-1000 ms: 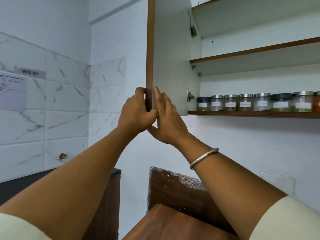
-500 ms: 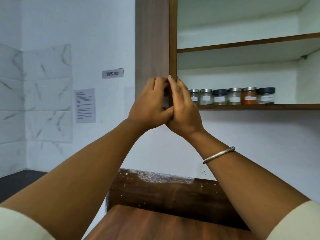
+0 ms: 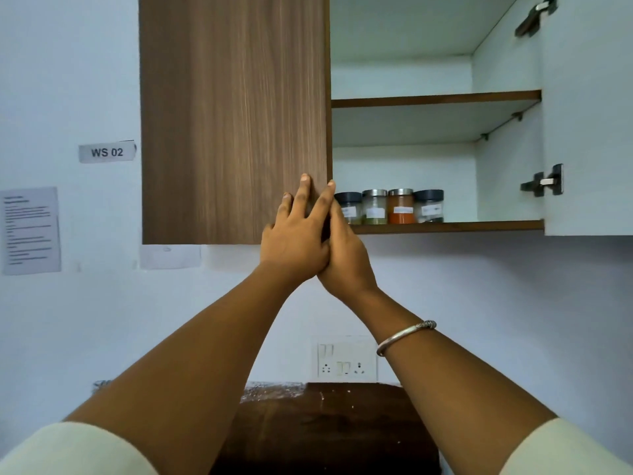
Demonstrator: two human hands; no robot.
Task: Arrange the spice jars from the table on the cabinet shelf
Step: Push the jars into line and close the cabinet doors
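The cabinet's left door (image 3: 233, 114), brown wood grain, lies flat against the cabinet front. My left hand (image 3: 294, 241) presses on its lower right corner with straight fingers. My right hand (image 3: 346, 255) sits right beside it, touching my left hand, its fingers stretched up along the door's edge. Several labelled spice jars (image 3: 399, 207) stand in a row on the lower shelf (image 3: 445, 226) just right of my hands; the row's left part is hidden behind the door and my hands. Neither hand holds a jar.
The right cabinet door (image 3: 589, 114) stands open, white inside, with hinges showing. The upper shelf (image 3: 435, 98) holds nothing. A switch-and-socket plate (image 3: 346, 359) is on the wall below, above a dark wooden table (image 3: 325, 423). A "WS 02" label (image 3: 107, 152) is on the left wall.
The left door has swung from open to flat against the cabinet, pushed by both hands. My left fingers went from curled round its edge to straight on its face. More jars are now hidden.
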